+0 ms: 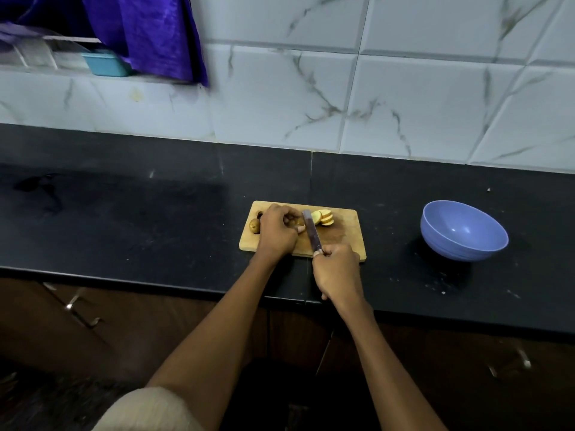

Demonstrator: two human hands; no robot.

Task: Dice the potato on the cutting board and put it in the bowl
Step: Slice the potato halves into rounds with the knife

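Long black stone bench (pixel 155 194) below a wall of white marbled tiles (pixel 404 98), purple cloth (pixel 149 32) hanging top left. On the bench, well right of the action, a round blue plastic bowl (pixel 463 230), upright, nothing visible inside. Centre stage, a small rectangular wooden cutting board (pixel 345 241) near the bench's front edge. Left hand (pixel 277 231) curled down over the uncut part of the brown-skinned potato (pixel 254 226), only its rounded end peeking out at the board's left. Right hand (pixel 337 269) wrapped tight round the handle of a dark-bladed kitchen knife (pixel 312 233), blade lying across the board just beside the left fingertips. Beyond the blade, a fanned row of pale round potato slices (pixel 325 217), leaning on one another. Slicing under way, dicing proper not yet begun, by the look of it. Potato likely firm and dense, cut faces wet and slippery, rounded body prone to rolling; best pinned from above with knuckles forward, well clear of the edge. Slices light, easy to stack flat for cross-cuts.
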